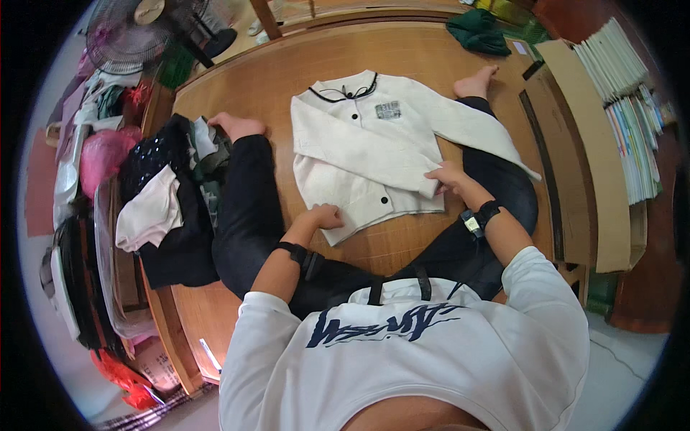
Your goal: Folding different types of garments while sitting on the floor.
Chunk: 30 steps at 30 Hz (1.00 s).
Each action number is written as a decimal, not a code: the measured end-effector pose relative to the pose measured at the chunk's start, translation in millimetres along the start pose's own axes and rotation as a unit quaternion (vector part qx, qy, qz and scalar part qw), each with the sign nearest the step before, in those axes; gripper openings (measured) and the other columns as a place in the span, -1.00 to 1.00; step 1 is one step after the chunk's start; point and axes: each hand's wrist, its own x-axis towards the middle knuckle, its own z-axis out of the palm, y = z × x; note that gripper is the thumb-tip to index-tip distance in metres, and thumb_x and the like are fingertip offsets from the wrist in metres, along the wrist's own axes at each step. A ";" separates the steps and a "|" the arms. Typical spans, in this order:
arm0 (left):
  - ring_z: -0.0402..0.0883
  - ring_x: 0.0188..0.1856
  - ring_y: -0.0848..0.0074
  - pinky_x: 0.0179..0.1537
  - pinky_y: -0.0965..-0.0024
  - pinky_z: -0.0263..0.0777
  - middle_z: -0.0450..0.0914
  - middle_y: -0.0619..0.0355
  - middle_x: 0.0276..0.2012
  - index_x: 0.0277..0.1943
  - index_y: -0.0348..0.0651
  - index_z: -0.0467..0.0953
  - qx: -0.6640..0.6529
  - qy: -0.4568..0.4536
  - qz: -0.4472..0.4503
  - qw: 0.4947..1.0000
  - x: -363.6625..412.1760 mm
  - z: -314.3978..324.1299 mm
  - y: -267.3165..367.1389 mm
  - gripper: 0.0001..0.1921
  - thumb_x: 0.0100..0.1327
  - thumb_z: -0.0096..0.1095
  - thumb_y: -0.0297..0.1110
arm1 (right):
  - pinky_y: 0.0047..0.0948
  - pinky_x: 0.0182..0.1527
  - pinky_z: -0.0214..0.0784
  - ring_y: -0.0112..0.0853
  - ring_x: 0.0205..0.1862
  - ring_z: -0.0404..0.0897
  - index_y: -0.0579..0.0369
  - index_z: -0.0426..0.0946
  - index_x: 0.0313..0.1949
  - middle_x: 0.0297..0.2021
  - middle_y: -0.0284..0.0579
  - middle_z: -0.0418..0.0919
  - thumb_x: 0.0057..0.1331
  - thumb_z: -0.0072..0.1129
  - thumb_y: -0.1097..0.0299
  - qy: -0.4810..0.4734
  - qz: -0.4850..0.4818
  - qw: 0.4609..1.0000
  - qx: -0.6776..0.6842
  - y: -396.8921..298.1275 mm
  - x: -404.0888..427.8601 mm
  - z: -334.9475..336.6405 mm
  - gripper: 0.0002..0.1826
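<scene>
A white knit cardigan (356,145) with black collar trim, a thin black bow, dark buttons and a patch on the chest lies spread on a wooden platform between my legs. One sleeve is laid diagonally across its front; the other reaches out over my right leg. My right hand (450,176) grips the cuff of the crossed sleeve near the side of the hem. At the opposite lower corner, my left hand (325,216) rests on the cardigan with curled fingers; whether it pinches the fabric I cannot tell.
Dark clothes (183,237) with a pale pink garment (150,210) on top lie left of my leg. A dark green cloth (477,32) is at the far right. Cardboard (585,151) and stacked books (630,145) line the right side. A fan (137,37) stands at the upper left.
</scene>
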 end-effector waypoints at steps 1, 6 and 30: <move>0.50 -0.08 0.19 -0.11 0.27 0.35 0.57 -0.04 -0.18 -0.19 -0.20 0.53 0.010 -0.016 -0.009 1.000 0.7 -1.4 2.6 -0.55 0.05 0.19 0.03 | -0.18 -0.37 0.50 -0.22 -0.28 0.56 0.29 0.33 0.01 -0.23 0.01 0.51 0.04 0.29 0.27 -0.018 -0.003 0.999 0.034 4.9 -1.2 -6.0 -0.42; 0.57 -0.28 0.23 -0.26 0.31 0.42 0.61 -0.04 -0.34 -0.34 -0.19 0.56 0.008 -0.003 -0.017 1.000 -2.3 13.8 -14.4 -0.59 -0.03 0.28 0.04 | -0.37 -0.47 0.44 -0.37 -0.48 0.58 0.22 0.53 -0.31 -0.50 -0.09 0.54 0.06 0.30 0.14 0.094 -0.057 0.979 -0.173 -2.9 -17.5 -36.7 -0.63; 0.58 -0.29 0.25 -0.26 0.30 0.43 0.61 0.02 -0.36 -0.31 -0.17 0.56 -0.125 0.049 -0.008 0.991 11.6 27.8 -33.2 -0.56 -0.02 0.25 0.09 | -0.17 -0.27 0.46 -0.29 -0.15 0.51 0.20 0.37 -0.06 -0.16 -0.08 0.49 0.23 0.12 0.31 0.441 -0.226 0.839 0.222 -10.8 -75.8 -249.7 -0.66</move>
